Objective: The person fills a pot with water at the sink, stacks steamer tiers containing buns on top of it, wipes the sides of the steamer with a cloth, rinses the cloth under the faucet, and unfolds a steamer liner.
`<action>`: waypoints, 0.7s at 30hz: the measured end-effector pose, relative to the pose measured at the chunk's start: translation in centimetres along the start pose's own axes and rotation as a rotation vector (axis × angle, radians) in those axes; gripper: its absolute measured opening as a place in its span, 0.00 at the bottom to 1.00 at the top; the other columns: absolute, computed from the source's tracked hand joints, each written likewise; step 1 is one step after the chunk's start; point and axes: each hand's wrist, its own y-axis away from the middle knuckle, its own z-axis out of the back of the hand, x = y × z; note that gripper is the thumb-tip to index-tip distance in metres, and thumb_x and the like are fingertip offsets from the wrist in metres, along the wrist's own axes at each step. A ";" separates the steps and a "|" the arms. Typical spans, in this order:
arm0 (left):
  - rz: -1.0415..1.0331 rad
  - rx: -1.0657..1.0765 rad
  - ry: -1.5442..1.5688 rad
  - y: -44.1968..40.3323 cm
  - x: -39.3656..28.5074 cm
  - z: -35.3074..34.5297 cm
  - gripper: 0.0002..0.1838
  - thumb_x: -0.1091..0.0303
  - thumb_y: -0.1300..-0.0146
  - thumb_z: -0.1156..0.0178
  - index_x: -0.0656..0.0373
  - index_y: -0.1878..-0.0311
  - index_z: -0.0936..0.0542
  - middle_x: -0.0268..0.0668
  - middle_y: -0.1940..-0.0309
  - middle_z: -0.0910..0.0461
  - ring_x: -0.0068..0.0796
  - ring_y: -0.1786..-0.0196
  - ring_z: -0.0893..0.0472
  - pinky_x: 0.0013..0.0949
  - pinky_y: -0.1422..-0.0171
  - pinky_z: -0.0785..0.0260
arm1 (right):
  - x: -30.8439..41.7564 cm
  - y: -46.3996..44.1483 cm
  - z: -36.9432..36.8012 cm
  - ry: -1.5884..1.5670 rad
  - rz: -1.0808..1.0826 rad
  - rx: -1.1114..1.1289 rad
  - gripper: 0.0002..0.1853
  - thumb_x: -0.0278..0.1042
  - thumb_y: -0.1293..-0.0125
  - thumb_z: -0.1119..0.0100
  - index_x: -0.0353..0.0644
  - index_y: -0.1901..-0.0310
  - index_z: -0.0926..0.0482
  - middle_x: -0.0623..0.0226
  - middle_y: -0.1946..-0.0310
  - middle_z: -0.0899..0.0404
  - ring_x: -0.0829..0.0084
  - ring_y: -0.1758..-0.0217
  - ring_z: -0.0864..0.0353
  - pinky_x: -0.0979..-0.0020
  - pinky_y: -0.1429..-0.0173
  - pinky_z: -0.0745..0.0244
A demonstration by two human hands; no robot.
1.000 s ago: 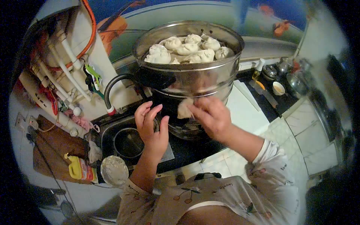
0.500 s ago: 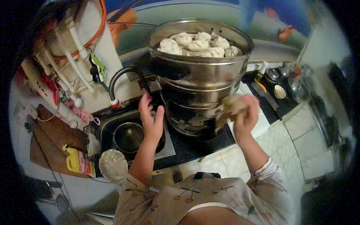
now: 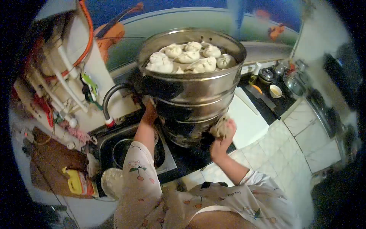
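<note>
A tall stacked metal steamer (image 3: 206,82) stands on the dark counter. Several pale pleated buns (image 3: 188,57) lie in its uncovered top tier. My left hand (image 3: 151,108) reaches against the steamer's left side, level with a middle tier. Its fingers are mostly hidden there, so its grip does not show. In my right hand (image 3: 227,135) is a crumpled brownish cloth (image 3: 220,128), close against the lower right side of the steamer. Whether the cloth presses on the metal I cannot tell.
Left of the steamer is a sink (image 3: 167,162) with a black curved faucet (image 3: 108,97). A white cutting board (image 3: 249,124) lies to the right, with a knife (image 3: 263,99) and a small bowl (image 3: 275,91) beyond. A yellow bottle (image 3: 75,181) stands at lower left.
My left hand has gone from open above the sink to the steamer's left side. My right hand has brought the cloth left and down, nearer the steamer. The view has shifted.
</note>
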 end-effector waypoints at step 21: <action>0.090 0.025 -0.030 -2.0 1.9 2.1 0.21 0.65 0.38 0.59 0.61 0.42 0.36 0.41 0.47 0.34 0.36 0.49 0.31 0.38 0.49 0.35 | -5.2 -0.7 0.2 0.039 0.034 0.030 0.19 0.42 0.42 0.57 0.36 0.56 0.32 0.52 0.48 0.40 0.58 0.43 0.42 0.62 0.39 0.49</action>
